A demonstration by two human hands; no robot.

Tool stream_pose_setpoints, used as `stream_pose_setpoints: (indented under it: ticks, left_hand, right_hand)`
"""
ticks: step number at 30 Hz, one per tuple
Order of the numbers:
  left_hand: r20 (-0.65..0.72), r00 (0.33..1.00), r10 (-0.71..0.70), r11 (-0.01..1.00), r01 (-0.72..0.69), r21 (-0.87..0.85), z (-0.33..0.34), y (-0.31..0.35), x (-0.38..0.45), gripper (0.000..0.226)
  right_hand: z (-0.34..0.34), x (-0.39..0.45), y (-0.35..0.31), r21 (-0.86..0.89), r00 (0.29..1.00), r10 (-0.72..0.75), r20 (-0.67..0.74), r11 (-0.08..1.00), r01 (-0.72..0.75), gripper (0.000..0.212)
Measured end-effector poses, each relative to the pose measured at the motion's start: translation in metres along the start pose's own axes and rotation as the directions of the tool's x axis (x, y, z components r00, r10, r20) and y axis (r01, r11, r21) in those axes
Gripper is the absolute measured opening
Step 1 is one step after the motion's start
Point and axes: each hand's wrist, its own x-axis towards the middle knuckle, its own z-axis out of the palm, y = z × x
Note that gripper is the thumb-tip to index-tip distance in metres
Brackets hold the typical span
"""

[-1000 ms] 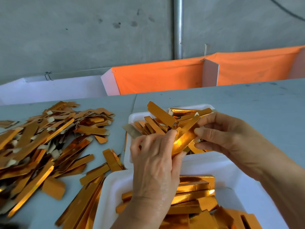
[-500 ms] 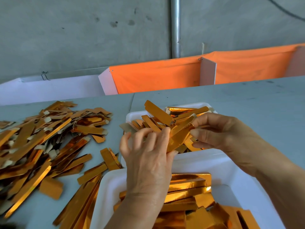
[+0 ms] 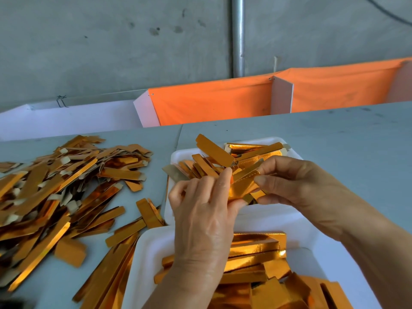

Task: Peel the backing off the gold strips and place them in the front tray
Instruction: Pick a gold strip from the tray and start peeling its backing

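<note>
Grey table [image 3: 334,139]: loose heap of gold strips [image 3: 55,190] at left; two white foam trays, far tray [image 3: 178,156], near tray [image 3: 142,253], both holding gold strips.

Shiny gold strips [image 3: 55,197] with pale beige backing, white trays [image 3: 142,253], pale grey-blue tabletop [image 3: 334,139], bright orange cloth [image 3: 211,101], mottled grey wall [image 3: 111,41]

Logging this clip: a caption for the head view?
Both hands, left and right, pinch one gold strip above the far white tray.
</note>
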Motion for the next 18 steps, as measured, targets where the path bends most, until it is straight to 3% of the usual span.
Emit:
stream_pose_setpoints:
  ticks: [8,14,18]
  left_hand:
    - [-0.024,1.000,0.007,0.999,-0.008,-0.043,0.0012,0.0008,-0.0003,0.037]
    - [-0.018,0.999,0.050,0.995,-0.051,-0.085,0.0034,-0.0009,-0.0001,0.045]
    - [0.000,0.998,0.057,0.994,-0.057,-0.092,0.0049,-0.0009,-0.0002,0.054]
  right_hand:
    - [-0.0021,0.0007,0.0030,-0.004,0.996,-0.013,0.088,1.000,0.013,0.017]
    - [-0.0021,0.0005,0.0056,-0.017,0.992,0.034,0.120,0.999,-0.033,0.031]
    - [-0.0042,0.0005,0.0050,-0.032,0.992,0.032,0.118,0.999,-0.028,0.030]
